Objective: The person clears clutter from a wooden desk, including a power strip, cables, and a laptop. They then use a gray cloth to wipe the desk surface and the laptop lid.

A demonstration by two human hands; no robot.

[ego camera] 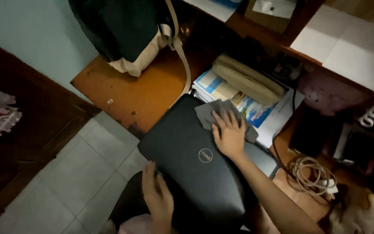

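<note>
My right hand (pixel 229 134) lies flat near the middle of the frame, fingers (pixel 222 119) spread and pressing a grey cloth (pixel 208 113) down onto the lid of a closed dark laptop (pixel 187 169). The fingers are open, not curled around the cloth; the palm and fingertips pin it against the lid near the laptop's upper edge. My left hand (pixel 156 197) sits at the lower middle of the frame, fingers loosely extended over the laptop's near-left edge, touching the lid; whether the thumb hooks under the edge I cannot tell.

The laptop lies tilted across the centre of the frame, its far end resting on the orange-brown wooden surface (pixel 139 91) and on a stack of papers and booklets (pixel 256 108), its near end reaching toward my lap. A folded tan pouch (pixel 247 80) lies on top of that stack, just above the cloth. A dark backpack with a cream bottom (pixel 126 30) stands at the upper left of the surface, its strap trailing down toward the laptop. A coiled pale cable (pixel 312 173) lies at the lower right, and grey floor tiles (pixel 78 182) fill the lower left.
</note>
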